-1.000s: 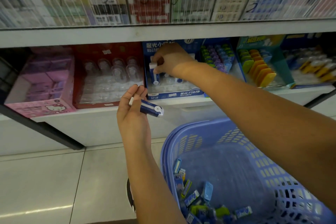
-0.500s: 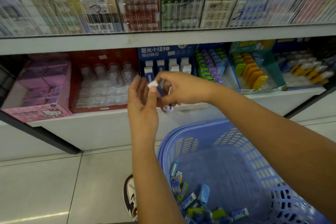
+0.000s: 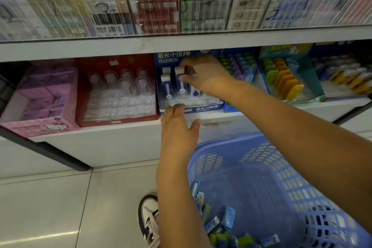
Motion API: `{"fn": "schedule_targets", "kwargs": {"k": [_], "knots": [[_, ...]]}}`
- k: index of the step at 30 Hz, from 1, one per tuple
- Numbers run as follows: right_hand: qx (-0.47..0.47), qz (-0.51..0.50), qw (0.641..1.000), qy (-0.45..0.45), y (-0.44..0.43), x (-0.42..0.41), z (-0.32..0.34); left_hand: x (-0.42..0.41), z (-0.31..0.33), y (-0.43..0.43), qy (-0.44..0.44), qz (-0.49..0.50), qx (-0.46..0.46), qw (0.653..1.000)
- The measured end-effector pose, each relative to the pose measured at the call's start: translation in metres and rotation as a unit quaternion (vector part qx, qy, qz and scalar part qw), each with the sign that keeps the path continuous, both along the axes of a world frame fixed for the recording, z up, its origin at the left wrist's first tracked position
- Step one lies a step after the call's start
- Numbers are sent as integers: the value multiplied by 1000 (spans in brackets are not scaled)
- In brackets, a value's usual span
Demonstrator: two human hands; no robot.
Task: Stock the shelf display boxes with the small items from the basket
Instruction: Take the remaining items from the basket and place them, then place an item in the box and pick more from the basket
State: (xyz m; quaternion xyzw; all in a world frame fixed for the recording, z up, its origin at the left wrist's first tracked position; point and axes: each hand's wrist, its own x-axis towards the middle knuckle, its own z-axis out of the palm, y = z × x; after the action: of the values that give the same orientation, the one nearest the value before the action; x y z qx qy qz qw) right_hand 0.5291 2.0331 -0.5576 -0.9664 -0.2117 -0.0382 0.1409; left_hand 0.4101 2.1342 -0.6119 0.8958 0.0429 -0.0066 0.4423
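A blue display box on the lower shelf holds blue-and-white push erasers standing upright in its back rows. My right hand reaches into the box and pinches one eraser by its white top, in the second column. My left hand hovers with straight fingers at the box's front edge, holding nothing. A blue plastic basket stands on the floor at lower right, with several small blue and green items lying in its bottom.
A red box of clear containers and a pink box sit to the left. Boxes of coloured erasers stand to the right. A glass-fronted upper shelf overhangs. My shoe is on the tiled floor.
My right hand took the eraser from my left hand and carried it up into the blue box. My left hand let go and now hovers flat at the box's front.
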Motion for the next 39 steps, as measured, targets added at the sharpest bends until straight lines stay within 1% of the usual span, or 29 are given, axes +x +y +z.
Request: {"fn": "schedule_targets", "kwargs": {"k": [3,5,8,11,12,13,14,16,17,18,19,21,23,24,25,26,27,29,31,32,33,36,39], "knots": [[-52,2,999,6,0,3,-7,0,-3,-1,-4,2,2,1000],[-65,-11,998,14,0,2,-10,1,-5,0,-7,2,-2,1000],[-79,-12,997,-3,3,4,-9,2,-8,-1,-21,6,-6,1000],[-132,-22,991,8,11,5,-2,2,-8,-1,-30,6,-4,1000],[-135,-27,990,10,12,3,0,2,-7,-1,-33,11,-10,999],[-122,-29,992,4,10,-1,2,1,-5,-2,-42,24,-24,999],[-89,-28,996,-12,6,-7,3,-1,-4,-4,-60,50,-43,996],[32,-9,998,-55,-9,-27,1,-7,0,-9,-121,130,-80,981],[97,4,994,-58,-19,-41,-1,-10,2,-13,-149,162,-100,970],[141,16,989,-48,-31,-56,-6,-12,3,-18,-163,174,-123,963],[158,23,987,-31,-43,-72,-14,-12,3,-23,-159,165,-142,963],[140,17,990,30,-71,-101,-40,-13,-2,-36,-105,108,-144,978],[99,-4,985,141,-99,-127,-73,-14,-13,-51,9,25,-115,993],[68,-18,976,207,-113,-138,-91,-16,-23,-58,81,-21,-96,992],[31,-31,959,278,-127,-148,-109,-19,-34,-65,148,-67,-69,984],[-6,-43,938,345,-140,-157,-126,-23,-47,-71,202,-122,-22,971],[-35,-54,912,404,-150,-165,-143,-27,-62,-76,242,-180,40,953],[-73,-49,867,491,-164,-178,-173,-43,-91,-85,310,-269,147,900],[-97,-15,842,530,-166,-187,-199,-64,-121,-87,387,-332,220,831],[-101,-2,836,539,-164,-192,-208,-74,-134,-87,412,-356,237,804],[-97,4,826,555,-160,-196,-217,-84,-144,-86,425,-367,241,792],[-94,37,808,581,-148,-205,-237,-99,-162,-84,449,-353,233,787],[-125,90,796,586,-138,-212,-245,-103,-171,-87,453,-352,272,772]]}}
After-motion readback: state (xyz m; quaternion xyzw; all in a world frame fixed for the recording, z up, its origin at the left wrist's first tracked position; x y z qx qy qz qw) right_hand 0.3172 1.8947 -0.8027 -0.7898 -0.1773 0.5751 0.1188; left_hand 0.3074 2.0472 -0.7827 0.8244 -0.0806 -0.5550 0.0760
